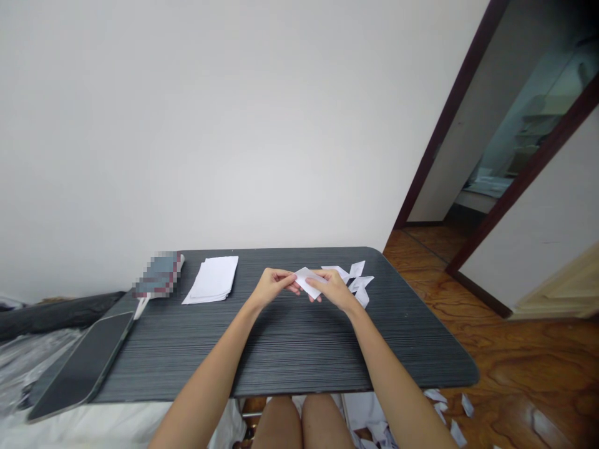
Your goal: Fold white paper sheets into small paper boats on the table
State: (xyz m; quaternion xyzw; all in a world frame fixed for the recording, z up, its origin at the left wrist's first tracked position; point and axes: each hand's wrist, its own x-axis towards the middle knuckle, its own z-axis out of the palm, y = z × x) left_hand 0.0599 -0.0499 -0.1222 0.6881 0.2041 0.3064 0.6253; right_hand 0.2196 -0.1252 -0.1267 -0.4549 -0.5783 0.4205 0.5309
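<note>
A small folded piece of white paper point(306, 279) is held up over the middle of the dark table, between my two hands. My left hand point(276, 285) pinches its left corner with thumb and fingers. On the other side, my right hand point(334, 287) grips it, the thumb lying across its face and the fingers mostly behind. Just beyond my right hand lie several folded white paper pieces point(360, 284), partly covered by that hand. To the left of my left hand rests a stack of white paper sheets point(213, 279).
The dark table point(299, 368) stands against a white wall. On its left are a phone-like dark slab point(88, 355) and a blurred-out packet point(159, 274) with a white cable point(141, 307). More paper pieces point(458, 431) lie on the wooden floor at right, near a doorway.
</note>
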